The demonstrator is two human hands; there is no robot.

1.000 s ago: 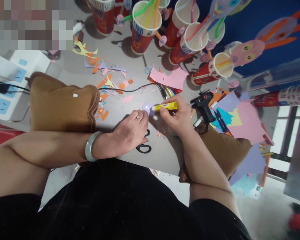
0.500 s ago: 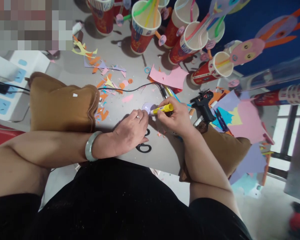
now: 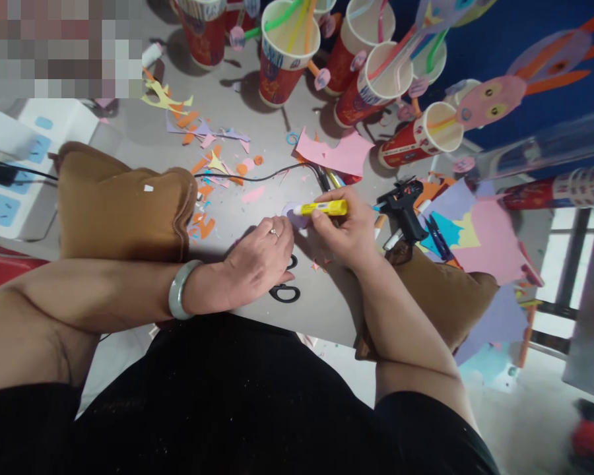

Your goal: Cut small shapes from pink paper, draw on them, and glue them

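My left hand (image 3: pixel 262 254) lies low over the table, fingers bent together, their tips pressing the edge of a small purple paper circle (image 3: pixel 291 212). In my right hand (image 3: pixel 346 224) is a yellow glue stick (image 3: pixel 327 208), gripped between thumb and fingers, its pale tip over the circle. Whether the tip touches the paper I cannot tell. Partly under my left hand lie scissors (image 3: pixel 286 293) with black handles; their blades are hidden.
Red paper cups (image 3: pixel 282 72) with straws stand along the back. Paper scraps (image 3: pixel 208 158) and a black cable run across the middle. At right are a black glue gun (image 3: pixel 404 208) and coloured paper (image 3: pixel 495 237). Brown cushions (image 3: pixel 123 211) flank me; a power strip (image 3: pixel 24 171) is left.
The glue stick and my right hand have shifted slightly, with the stick now lying more level over the purple circle. My left hand stays in place.
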